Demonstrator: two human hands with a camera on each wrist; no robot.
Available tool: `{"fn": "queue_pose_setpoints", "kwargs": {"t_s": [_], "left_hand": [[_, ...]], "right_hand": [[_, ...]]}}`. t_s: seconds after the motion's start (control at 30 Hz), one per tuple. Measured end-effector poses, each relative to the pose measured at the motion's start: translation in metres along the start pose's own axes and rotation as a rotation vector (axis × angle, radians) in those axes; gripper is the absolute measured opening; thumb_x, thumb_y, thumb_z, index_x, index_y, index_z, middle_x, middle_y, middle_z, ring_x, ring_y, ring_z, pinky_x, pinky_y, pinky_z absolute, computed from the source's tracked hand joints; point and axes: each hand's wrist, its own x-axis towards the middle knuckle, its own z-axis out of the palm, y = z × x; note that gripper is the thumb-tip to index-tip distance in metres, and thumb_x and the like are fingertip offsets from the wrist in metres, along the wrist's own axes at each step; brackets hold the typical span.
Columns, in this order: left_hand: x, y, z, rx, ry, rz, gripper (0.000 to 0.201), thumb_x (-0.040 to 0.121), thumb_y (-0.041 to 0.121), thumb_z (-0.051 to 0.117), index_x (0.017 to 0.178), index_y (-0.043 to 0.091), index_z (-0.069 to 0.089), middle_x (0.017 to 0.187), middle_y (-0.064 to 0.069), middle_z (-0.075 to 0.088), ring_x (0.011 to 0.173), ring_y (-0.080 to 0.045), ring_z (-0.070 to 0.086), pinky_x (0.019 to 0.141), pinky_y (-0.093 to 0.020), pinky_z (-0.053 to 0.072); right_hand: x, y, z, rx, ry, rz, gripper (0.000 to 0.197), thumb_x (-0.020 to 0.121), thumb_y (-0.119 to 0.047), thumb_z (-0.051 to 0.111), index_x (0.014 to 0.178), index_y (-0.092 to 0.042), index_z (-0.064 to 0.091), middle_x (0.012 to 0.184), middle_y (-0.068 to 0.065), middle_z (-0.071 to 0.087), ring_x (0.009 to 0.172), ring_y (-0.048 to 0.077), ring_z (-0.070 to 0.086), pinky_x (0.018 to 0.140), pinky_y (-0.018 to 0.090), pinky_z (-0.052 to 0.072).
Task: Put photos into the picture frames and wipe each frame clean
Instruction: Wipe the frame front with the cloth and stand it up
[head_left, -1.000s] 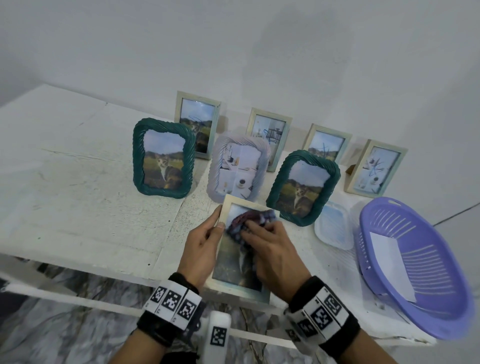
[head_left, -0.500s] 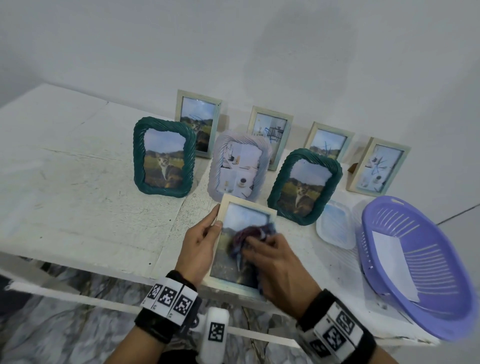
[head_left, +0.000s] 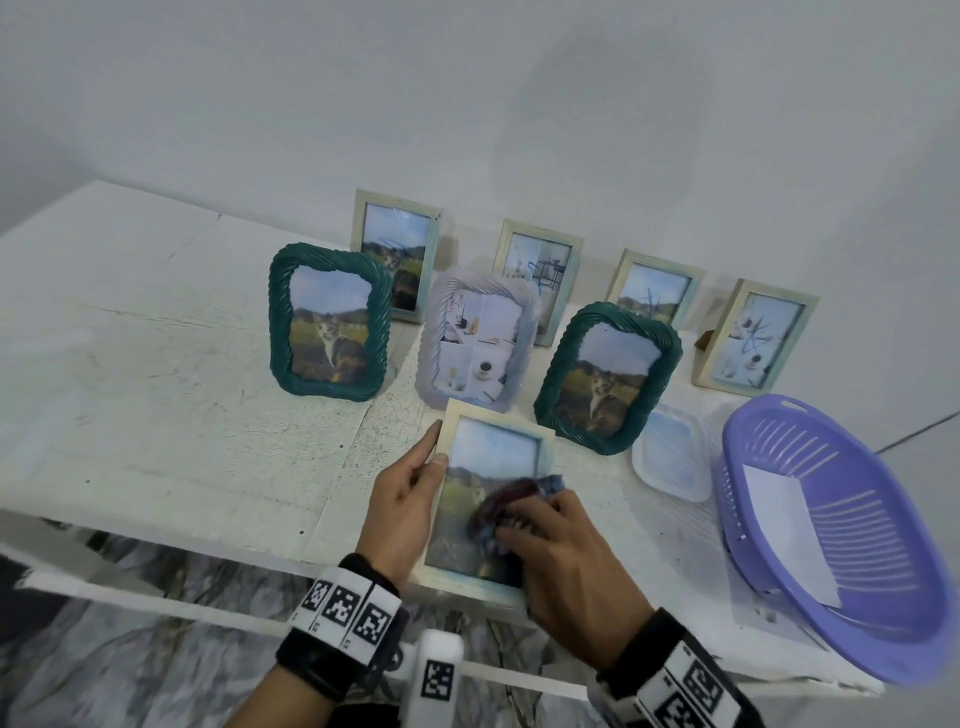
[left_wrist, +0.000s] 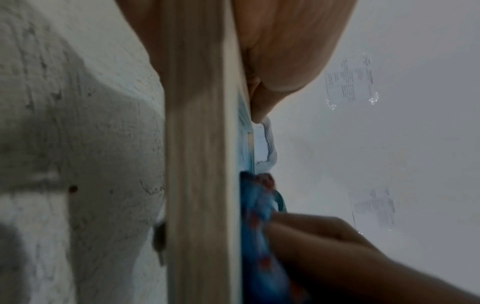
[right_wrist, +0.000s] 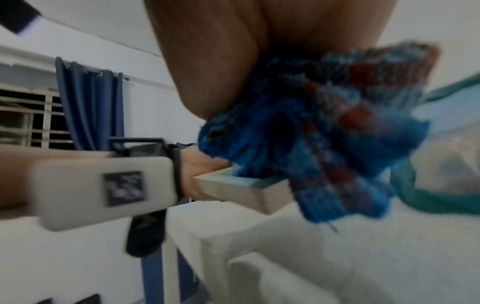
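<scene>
**Wiping a framed photo at the table's near edge**

We see a white table (head_left: 156, 405) against a pale wall, carrying the whole set of objects. At its right end lies a purple slotted basket (head_left: 852, 613) with a white sheet (head_left: 789, 535) inside; just left of the basket rests a translucent oval tray (head_left: 672, 457). Seven frames stand upright in two rows. In the back row we count four pale rectangular frames (head_left: 397, 254), each with a photo. In the front row stand a dark green twisted-rim frame (head_left: 328, 322) with a cat photo, a lilac frame (head_left: 478, 348) and a second green frame (head_left: 608, 376), also with a cat photo.

The pale wooden frame (head_left: 488, 499) being cleaned sits tilted at the near edge of the table, its lower end overhanging towards us. Our left hand (head_left: 408, 506) grasps its left side, thumb on the front border and fingers behind. Our right hand (head_left: 566, 566) clenches a bunched blue and red cloth (head_left: 511, 501) and presses it on the glass (head_left: 493, 447), over the lower right part of the landscape photo. The right wrist view is blurred.
</scene>
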Motion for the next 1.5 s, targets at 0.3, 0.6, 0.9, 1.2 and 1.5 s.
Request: {"fn": "queue_pose_setpoints", "kwargs": {"t_s": [0.3,0.6,0.9,1.2,1.5], "left_hand": [[-0.007,0.015,0.011,-0.046,-0.039,0.072,0.041,0.101,0.011,0.044,0.141,0.021,0.046,0.134,0.017,0.056,0.124,0.004,0.050,0.107,-0.020,0.038],[-0.002,0.022,0.010,-0.148,-0.014,0.066,0.039,0.100,0.004,0.043,0.127,0.030,0.055,0.122,0.010,0.066,0.114,-0.004,0.060,0.095,-0.020,0.047],[0.002,0.016,0.005,-0.191,0.033,-0.021,0.036,0.101,0.009,0.044,0.130,0.026,0.057,0.118,0.010,0.068,0.110,-0.013,0.065,0.095,-0.035,0.051],[0.015,0.019,0.002,-0.119,0.055,0.067,0.038,0.101,0.010,0.045,0.135,0.025,0.050,0.121,0.027,0.057,0.109,0.016,0.054,0.095,-0.010,0.043],[0.016,0.018,-0.003,-0.122,0.076,0.040,0.038,0.101,0.014,0.046,0.137,0.025,0.050,0.127,0.025,0.055,0.117,0.014,0.047,0.111,-0.028,0.034]], "right_hand": [[0.033,0.013,-0.009,0.034,0.145,0.177,0.045,0.076,-0.010,0.034,0.107,-0.010,0.067,0.116,0.012,0.058,0.094,0.030,0.048,0.087,0.042,0.048],[0.035,-0.011,-0.006,0.137,0.090,0.058,0.053,0.074,-0.012,0.032,0.116,-0.009,0.064,0.125,0.013,0.054,0.097,0.032,0.050,0.085,0.037,0.049],[0.011,-0.022,-0.008,0.247,-0.104,-0.071,0.050,0.071,-0.001,0.038,0.106,-0.014,0.072,0.114,0.001,0.060,0.093,0.026,0.050,0.080,0.036,0.047],[-0.007,0.035,-0.061,0.377,0.050,0.170,0.033,0.077,-0.004,0.046,0.096,-0.023,0.066,0.080,-0.020,0.061,0.071,0.002,0.052,0.065,0.013,0.037],[0.005,0.129,-0.045,-0.156,0.044,0.703,0.020,0.070,0.010,0.057,0.088,0.004,0.064,0.088,0.021,0.064,0.080,0.039,0.057,0.069,0.038,0.038]]}}
